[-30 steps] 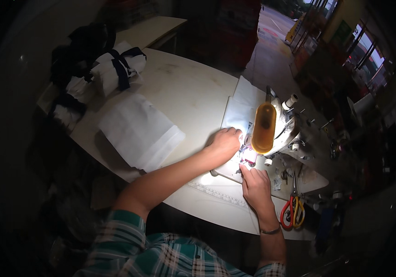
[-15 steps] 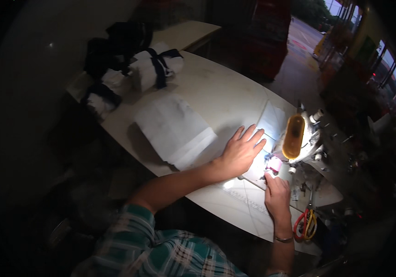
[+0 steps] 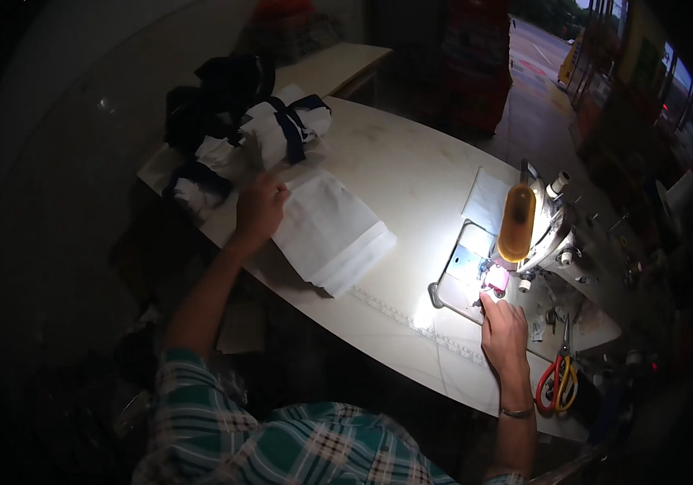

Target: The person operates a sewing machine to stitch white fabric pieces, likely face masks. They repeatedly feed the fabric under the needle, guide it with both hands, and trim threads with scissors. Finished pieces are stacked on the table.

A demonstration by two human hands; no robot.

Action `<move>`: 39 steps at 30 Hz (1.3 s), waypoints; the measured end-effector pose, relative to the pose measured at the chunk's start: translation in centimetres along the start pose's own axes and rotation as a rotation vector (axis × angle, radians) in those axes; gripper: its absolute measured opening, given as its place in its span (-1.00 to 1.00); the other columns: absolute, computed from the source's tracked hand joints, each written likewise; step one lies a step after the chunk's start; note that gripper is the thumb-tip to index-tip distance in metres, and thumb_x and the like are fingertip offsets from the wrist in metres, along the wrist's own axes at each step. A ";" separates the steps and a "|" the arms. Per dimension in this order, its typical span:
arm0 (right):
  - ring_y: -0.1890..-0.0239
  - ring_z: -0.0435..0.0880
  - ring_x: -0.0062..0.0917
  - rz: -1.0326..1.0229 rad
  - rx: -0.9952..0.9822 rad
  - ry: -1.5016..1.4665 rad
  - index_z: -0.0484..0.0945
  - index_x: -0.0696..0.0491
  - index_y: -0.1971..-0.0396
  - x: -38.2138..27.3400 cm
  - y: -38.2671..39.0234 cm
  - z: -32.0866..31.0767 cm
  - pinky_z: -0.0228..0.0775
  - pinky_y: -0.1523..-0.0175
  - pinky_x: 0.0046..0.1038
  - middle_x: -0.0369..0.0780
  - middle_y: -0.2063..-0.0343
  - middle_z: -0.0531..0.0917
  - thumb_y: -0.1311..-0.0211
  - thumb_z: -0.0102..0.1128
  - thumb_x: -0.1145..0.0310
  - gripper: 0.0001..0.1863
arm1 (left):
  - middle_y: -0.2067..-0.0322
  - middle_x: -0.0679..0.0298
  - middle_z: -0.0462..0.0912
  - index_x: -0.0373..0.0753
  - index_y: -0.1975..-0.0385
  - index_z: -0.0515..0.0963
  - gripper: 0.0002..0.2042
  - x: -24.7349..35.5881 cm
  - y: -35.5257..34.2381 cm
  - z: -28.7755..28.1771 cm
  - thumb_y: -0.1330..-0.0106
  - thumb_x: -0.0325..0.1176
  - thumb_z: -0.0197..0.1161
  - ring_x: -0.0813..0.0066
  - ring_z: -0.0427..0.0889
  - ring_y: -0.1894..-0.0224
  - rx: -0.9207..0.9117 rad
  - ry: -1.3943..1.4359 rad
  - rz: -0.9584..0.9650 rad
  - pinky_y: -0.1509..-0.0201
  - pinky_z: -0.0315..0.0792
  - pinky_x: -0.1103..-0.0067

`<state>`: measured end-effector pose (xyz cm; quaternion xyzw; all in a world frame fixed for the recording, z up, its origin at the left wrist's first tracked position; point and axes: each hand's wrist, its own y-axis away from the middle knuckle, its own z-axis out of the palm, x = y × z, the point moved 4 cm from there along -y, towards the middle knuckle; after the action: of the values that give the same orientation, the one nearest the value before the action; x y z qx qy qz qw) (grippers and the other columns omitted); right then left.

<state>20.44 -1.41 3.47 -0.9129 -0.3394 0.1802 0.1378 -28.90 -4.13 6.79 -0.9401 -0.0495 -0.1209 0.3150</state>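
Observation:
My left hand (image 3: 261, 208) is at the upper left edge of a stack of white cloth pieces (image 3: 334, 230), its fingers curled and closed on the edge. How many pieces it grips is hidden. My right hand (image 3: 504, 330) rests by the needle area of a sewing machine (image 3: 555, 230), thumb and index finger pressed together; whatever lies between them is too small to make out. Just beyond those fingertips is a bright pink part (image 3: 497, 278) on the machine. A lamp lights the metal machine bed (image 3: 457, 289), and a pale cloth (image 3: 486, 198) lies behind it.
Scissors (image 3: 558, 384) with red and yellow handles lie right of my right forearm. White and navy cloth bundles (image 3: 278, 133) are heaped at the far left of the white table (image 3: 387, 153). A ruler strip (image 3: 411, 323) runs along the front edge.
My left hand has left the machine bed and swung left to the stack of white cloth pieces. My right hand stays by the needle area. The view has shifted slightly.

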 end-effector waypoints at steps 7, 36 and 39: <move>0.29 0.57 -0.21 0.012 0.008 -0.013 0.64 0.11 -0.11 0.1 0.2 -0.2 0.37 0.10 -0.23 -0.14 0.40 0.55 -0.29 0.19 0.56 -0.62 | 0.21 0.16 0.65 -0.20 0.19 0.60 -0.82 9.9 0.0 -2.9 -0.30 -0.41 0.45 0.14 0.68 0.20 -0.029 0.112 0.200 0.15 0.54 0.32; 0.37 0.60 -0.27 0.021 0.105 -0.113 0.76 0.00 0.08 0.6 0.6 -0.6 0.41 0.14 -0.29 -0.21 0.44 0.60 -0.23 0.26 0.54 -0.72 | 0.11 0.13 0.61 -0.27 0.05 0.63 -0.71 28.4 2.7 10.7 -0.28 -0.36 0.46 0.10 0.65 0.05 -0.522 0.514 0.322 -0.01 0.54 0.31; 0.38 0.57 -0.35 -0.033 0.064 -0.127 0.78 -0.06 0.06 0.0 0.6 -0.8 0.38 0.15 -0.34 -0.26 0.48 0.56 -0.23 0.28 0.52 -0.69 | 0.21 0.16 0.60 -0.28 0.13 0.64 -0.72 27.6 2.3 12.4 -0.23 -0.34 0.51 0.21 0.65 0.18 -0.621 0.600 0.221 0.07 0.53 0.35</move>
<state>21.11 -1.92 3.93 -0.8890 -0.3563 0.2465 0.1481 0.55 2.00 3.00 -0.9130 0.1838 -0.3632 0.0292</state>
